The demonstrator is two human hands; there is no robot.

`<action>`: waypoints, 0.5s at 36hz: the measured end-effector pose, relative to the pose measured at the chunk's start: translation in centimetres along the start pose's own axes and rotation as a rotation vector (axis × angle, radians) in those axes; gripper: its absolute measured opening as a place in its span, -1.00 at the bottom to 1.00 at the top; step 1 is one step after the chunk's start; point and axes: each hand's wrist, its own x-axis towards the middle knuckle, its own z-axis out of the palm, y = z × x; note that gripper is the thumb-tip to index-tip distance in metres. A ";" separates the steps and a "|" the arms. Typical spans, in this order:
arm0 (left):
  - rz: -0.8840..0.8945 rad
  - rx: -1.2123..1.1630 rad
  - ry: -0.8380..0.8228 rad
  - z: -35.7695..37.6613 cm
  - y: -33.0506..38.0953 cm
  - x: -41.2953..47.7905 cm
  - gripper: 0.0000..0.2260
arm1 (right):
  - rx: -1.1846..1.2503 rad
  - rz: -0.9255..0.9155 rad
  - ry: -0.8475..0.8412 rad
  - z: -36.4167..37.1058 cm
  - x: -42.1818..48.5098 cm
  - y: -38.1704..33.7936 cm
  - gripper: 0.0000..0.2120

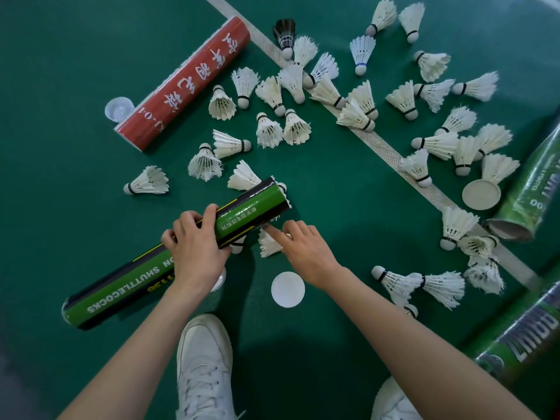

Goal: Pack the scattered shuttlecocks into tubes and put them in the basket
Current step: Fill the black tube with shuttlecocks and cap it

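Now my left hand (194, 247) grips the green-black tube (121, 286) at centre-left; my right hand (303, 253) lays its fingers on a white shuttlecock (268, 245) beside the tube's open end, grasp unclear.
Four tubes counted, with the red tube (181, 83) upper left; one black shuttlecock (284, 33); bare floor (54, 147) left, white court line (385, 151) diagonal at right.

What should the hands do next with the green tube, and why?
Probably the right hand should pick up the shuttlecock it touches and slide it into the green tube, which the left hand grips. Feathers show at the tube's open end, and many other shuttlecocks lie loose on the floor.
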 end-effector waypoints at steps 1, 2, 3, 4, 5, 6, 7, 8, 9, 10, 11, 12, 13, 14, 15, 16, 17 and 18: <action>0.000 -0.004 0.002 0.0 0.1 0.0 -0.34 | 0.006 -0.005 0.009 0.0 -0.2 0.3 -0.29; 0.000 -0.008 0.002 -0.1 0.2 0.0 -0.34 | 0.011 0.000 0.023 0.0 -0.4 0.5 -0.34; 0.000 -0.010 0.001 -0.1 0.2 0.0 -0.33 | 0.014 0.015 0.031 0.0 -0.6 0.7 -0.40; 0.002 -0.010 0.003 -0.2 0.3 0.0 -0.33 | 0.015 0.032 0.035 0.2 -0.9 0.9 -0.45; 0.006 -0.008 0.005 -0.2 0.4 0.0 -0.33 | 0.022 0.045 0.023 0.3 -1.2 1.2 -0.48; 0.011 -0.004 0.009 -0.2 0.4 0.0 -0.33 | 0.037 0.050 -0.007 0.4 -1.5 1.4 -0.51; 0.017 0.000 0.014 -0.2 0.5 0.0 -0.33 | 0.062 0.050 -0.045 0.5 -1.8 1.5 -0.55; 0.024 0.003 0.020 -0.2 0.5 0.0 -0.33 | 0.094 0.048 -0.078 0.5 -2.1 1.6 -0.59; 0.030 0.006 0.026 -0.1 0.6 0.0 -0.33 | 0.126 0.049 -0.109 0.4 -2.3 1.7 -0.60; 0.033 0.008 0.027 0.0 0.7 -0.1 -0.33 | 0.149 0.049 -0.132 0.4 -2.4 1.7 -0.57; 0.035 0.011 0.027 0.0 0.9 -0.1 -0.32 | 0.161 0.045 -0.140 0.3 -2.5 1.6 -0.50; 0.038 0.014 0.027 0.0 1.0 -0.2 -0.32 | 0.158 0.028 -0.133 0.3 -2.3 1.4 -0.43; 0.039 0.019 0.026 0.0 1.1 -0.2 -0.31 | 0.141 -0.003 -0.124 0.3 -2.1 1.2 -0.35; 0.037 0.023 0.023 0.0 1.2 -0.3 -0.31 | 0.106 -0.041 -0.116 0.4 -1.8 0.9 -0.30; 0.033 0.027 0.017 0.0 1.2 -0.3 -0.31 | 0.069 -0.074 -0.122 0.4 -1.5 0.6 -0.27; 0.028 0.029 0.012 0.0 1.3 -0.4 -0.31 | 0.042 -0.098 -0.137 0.3 -1.2 0.3 -0.27; 0.026 0.032 0.009 0.0 1.3 -0.4 -0.31 | 0.026 -0.113 -0.154 0.3 -0.9 0.1 -0.30; 0.024 0.035 0.007 0.0 1.3 -0.4 -0.31 | 0.021 -0.121 -0.170 0.2 -0.7 -0.1 -0.34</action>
